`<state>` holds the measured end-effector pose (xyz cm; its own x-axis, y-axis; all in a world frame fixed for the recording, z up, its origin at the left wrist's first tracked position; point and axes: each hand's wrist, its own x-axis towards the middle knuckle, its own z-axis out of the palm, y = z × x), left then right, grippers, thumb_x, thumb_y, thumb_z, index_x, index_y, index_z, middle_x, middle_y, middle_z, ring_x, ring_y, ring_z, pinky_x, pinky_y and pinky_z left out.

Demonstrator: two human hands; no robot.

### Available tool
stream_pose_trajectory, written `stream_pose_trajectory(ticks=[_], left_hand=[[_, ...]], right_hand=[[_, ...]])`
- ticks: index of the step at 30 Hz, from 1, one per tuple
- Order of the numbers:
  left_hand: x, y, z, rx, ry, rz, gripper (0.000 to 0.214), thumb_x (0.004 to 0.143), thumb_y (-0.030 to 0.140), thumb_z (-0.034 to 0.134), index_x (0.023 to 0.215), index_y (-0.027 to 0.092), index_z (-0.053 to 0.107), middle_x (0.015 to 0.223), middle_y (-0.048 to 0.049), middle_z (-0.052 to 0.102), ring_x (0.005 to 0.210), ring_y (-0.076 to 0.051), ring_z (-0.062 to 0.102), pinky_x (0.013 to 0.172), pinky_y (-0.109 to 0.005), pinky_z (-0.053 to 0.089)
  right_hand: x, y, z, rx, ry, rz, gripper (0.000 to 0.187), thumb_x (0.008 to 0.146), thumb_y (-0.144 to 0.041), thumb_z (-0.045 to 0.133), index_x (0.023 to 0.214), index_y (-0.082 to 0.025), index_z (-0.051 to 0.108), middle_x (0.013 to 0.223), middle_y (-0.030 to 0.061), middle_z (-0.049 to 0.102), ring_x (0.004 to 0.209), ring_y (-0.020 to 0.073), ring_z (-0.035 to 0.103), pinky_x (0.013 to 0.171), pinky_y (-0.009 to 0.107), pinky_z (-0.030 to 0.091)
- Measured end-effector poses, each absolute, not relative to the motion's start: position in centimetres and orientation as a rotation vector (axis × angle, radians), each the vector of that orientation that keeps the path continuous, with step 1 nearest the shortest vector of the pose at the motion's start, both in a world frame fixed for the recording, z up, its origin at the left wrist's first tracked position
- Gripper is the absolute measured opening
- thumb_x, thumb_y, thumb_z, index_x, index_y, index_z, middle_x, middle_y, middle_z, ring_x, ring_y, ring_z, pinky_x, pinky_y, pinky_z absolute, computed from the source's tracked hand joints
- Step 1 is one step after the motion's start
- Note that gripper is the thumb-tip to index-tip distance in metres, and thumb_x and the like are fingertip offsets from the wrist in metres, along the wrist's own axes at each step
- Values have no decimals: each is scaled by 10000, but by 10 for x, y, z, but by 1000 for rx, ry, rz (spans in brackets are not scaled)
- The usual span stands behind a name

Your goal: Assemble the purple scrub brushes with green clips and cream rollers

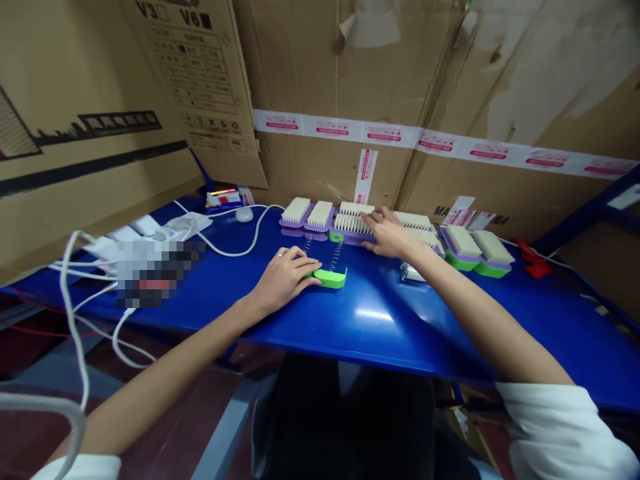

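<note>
My left hand is closed on a bright green plastic brush piece, held low over the blue table with one end sticking out past my fingertips. Reaching to the row at the back, my right hand has its fingertips and thumb closed around the right end of a purple brush head with pale bristles. Another green piece shows at that brush's front left corner. Further purple brush heads stand bristles up to the left. Behind my right wrist are more bristle blocks, partly hidden.
Green-based brushes stand on the right of the blue table, with a red object beyond. White cables and a power strip crowd the left. Cardboard walls the back. A small clear-wrapped item lies under my right forearm.
</note>
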<state>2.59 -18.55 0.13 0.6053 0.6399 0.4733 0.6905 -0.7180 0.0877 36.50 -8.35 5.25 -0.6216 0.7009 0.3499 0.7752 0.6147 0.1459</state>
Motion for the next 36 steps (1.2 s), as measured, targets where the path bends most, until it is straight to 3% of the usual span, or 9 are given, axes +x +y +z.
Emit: stream_pose_trajectory(ticks=[4, 8, 11, 15, 19, 25, 28, 33, 36], left_hand=[[27, -186, -5, -2686, -1082, -809, 395, 1161, 418, 676, 1451, 185, 806, 1403, -140, 844, 1302, -357, 707, 1057, -553, 563], [30, -188, -7, -2671, -1087, -830, 393, 1167, 388, 661, 1466, 169, 791, 1576, -149, 752, 1436, -383, 659, 1124, -597, 544], [32, -189, -5, -2716, -1110, -804, 382, 1163, 385, 671, 1470, 188, 787, 1575, -135, 754, 1465, -379, 653, 1171, -614, 522], [32, -188, -6, -2713, -1067, -826, 311, 1157, 381, 696, 1363, 188, 825, 1458, -125, 824, 1341, -349, 725, 1123, -569, 546], [28, -183, -14, -2702, -946, -944, 286, 1144, 378, 722, 1305, 167, 828, 1390, -159, 842, 1215, -317, 779, 1063, -536, 584], [24, -176, -22, -2695, -844, -1073, 261, 1126, 359, 745, 1293, 171, 818, 1336, -170, 846, 1147, -306, 802, 1031, -515, 612], [25, -176, -22, -2702, -814, -1127, 261, 1120, 377, 754, 1278, 181, 822, 1284, -160, 852, 1128, -304, 803, 1027, -512, 614], [23, -182, -22, -2727, -857, -1109, 266, 1122, 408, 750, 1257, 194, 831, 1263, -155, 852, 1127, -315, 797, 1036, -533, 604], [25, -185, -10, -2682, -945, -1140, 591, 1025, 596, 838, 1497, 251, 754, 1501, -190, 771, 1375, -414, 703, 1170, -647, 546]], right_hand=[[356, -57, 50, -1271, -2592, -392, 800, 953, -480, 864, 1577, -46, 614, 1505, 339, 650, 1428, 548, 554, 1190, 723, 517], [355, -45, 44, -1348, -2587, -403, 806, 887, -552, 938, 1492, -98, 661, 1546, 296, 619, 1448, 529, 532, 1202, 700, 495], [354, -39, 43, -1416, -2583, -324, 838, 849, -529, 985, 1487, -106, 644, 1509, 268, 664, 1468, 514, 529, 1218, 675, 480], [352, -33, 46, -1524, -2494, -133, 894, 778, -481, 1055, 1487, -112, 657, 1418, 258, 730, 1413, 496, 619, 1182, 619, 537], [354, -34, 51, -1518, -2398, -13, 872, 754, -451, 1061, 1491, -158, 702, 1467, 234, 749, 1391, 484, 695, 1197, 609, 565], [357, -48, 53, -1411, -2271, 33, 828, 827, -420, 971, 1565, -196, 670, 1603, 174, 723, 1504, 413, 676, 1299, 579, 525], [360, -49, 59, -1267, -2118, 80, 796, 795, -424, 956, 1510, -186, 699, 1584, 169, 739, 1494, 422, 680, 1318, 606, 504], [375, -65, 81, -1032, -1931, 19, 831, 810, -714, 908, 1438, -199, 732, 1480, 170, 787, 1370, 432, 734, 1227, 631, 567], [386, -102, 93, -881, -1944, -116, 846, 844, -824, 862, 1434, -231, 737, 1418, 152, 804, 1314, 409, 756, 1166, 620, 606]])
